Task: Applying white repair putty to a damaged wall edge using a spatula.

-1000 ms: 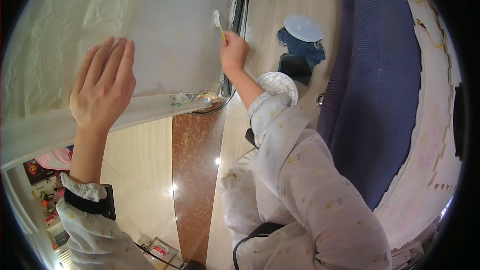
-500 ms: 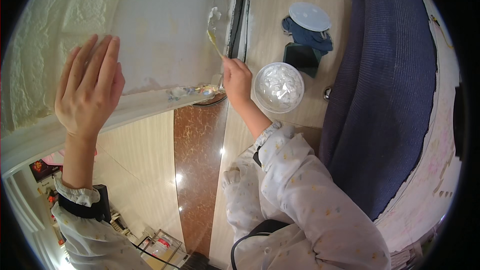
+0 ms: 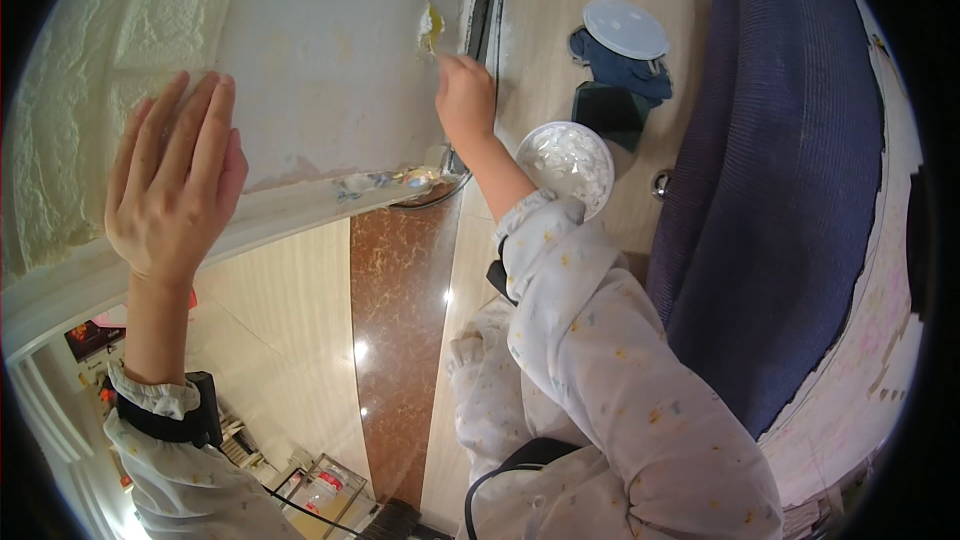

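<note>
Yellow, the spatula (image 3: 434, 24) shows just beyond your right hand (image 3: 467, 100), whose gripping fingers now sit farther up, probably pressing paste to the wall (image 3: 325, 65), while your left hand (image 3: 172, 178) stretches out empty.

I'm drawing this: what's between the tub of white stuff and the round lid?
In the head view, a dark object comes nearest the tub, then blue cloth, partly under the lid.
</note>
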Motion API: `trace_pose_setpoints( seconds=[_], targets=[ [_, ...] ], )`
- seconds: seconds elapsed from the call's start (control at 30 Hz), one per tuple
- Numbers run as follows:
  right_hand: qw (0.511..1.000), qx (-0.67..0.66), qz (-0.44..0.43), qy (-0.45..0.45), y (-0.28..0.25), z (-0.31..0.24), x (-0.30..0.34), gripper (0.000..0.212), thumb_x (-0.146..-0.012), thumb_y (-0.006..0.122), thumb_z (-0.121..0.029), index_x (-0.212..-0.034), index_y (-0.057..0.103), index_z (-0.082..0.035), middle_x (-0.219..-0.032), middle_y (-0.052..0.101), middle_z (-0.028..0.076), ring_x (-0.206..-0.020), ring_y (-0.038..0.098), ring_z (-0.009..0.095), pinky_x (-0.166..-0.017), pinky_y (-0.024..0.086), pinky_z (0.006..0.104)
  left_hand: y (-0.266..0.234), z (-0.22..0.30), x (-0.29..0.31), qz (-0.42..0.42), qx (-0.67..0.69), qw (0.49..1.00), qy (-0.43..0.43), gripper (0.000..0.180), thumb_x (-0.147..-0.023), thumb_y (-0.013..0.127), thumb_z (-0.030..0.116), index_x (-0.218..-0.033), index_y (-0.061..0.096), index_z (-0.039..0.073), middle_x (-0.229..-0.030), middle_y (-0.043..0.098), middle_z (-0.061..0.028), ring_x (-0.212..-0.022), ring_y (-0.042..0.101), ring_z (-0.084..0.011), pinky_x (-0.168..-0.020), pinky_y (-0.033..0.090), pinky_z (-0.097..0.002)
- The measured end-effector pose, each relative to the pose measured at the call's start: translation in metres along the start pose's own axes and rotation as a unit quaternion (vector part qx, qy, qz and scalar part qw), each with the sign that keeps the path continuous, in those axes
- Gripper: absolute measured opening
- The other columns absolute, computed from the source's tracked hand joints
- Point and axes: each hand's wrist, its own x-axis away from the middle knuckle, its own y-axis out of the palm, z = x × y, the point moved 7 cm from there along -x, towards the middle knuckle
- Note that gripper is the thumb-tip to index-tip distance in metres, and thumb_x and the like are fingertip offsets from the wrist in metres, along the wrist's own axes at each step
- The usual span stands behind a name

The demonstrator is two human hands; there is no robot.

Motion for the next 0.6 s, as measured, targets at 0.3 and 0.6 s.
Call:
trace_pose_setpoints(
  seconds=[0.3, 0.6],
  targets=[
    [0.993, -0.099, -0.051, -0.023, -0.024, -0.024, 0.096, 0.029, -0.077, 0.061, 0.003, -0.104, 0.066, -0.003, -0.081, 0.063, 0.015, -0.077, 0.061, 0.033, -0.069, 0.05, 0.0404, -0.001, -0.002, -0.001, 0.011, -0.013, 1.0, 0.004, 0.028, -0.08, 0.063, 0.012, -0.107, 0.068, 0.016, -0.101, 0.069, 0.0053, -0.102, 0.064, -0.013, -0.095, 0.05, -0.0296],
    [0.996, 0.005, 0.078, 0.03, -0.046, 0.013, 0.005, 0.029, -0.072, 0.06, 0.003, -0.1, 0.067, -0.002, -0.081, 0.063, 0.015, -0.076, 0.061, 0.033, -0.07, 0.049, 0.042, -0.004, -0.001, 0.001, 0.011, -0.018, 1.0, 0.004, 0.026, -0.08, 0.063, 0.013, -0.106, 0.068, 0.017, -0.1, 0.069, 0.0061, -0.101, 0.064, -0.0127, -0.094, 0.05, -0.0291]
  ],
)
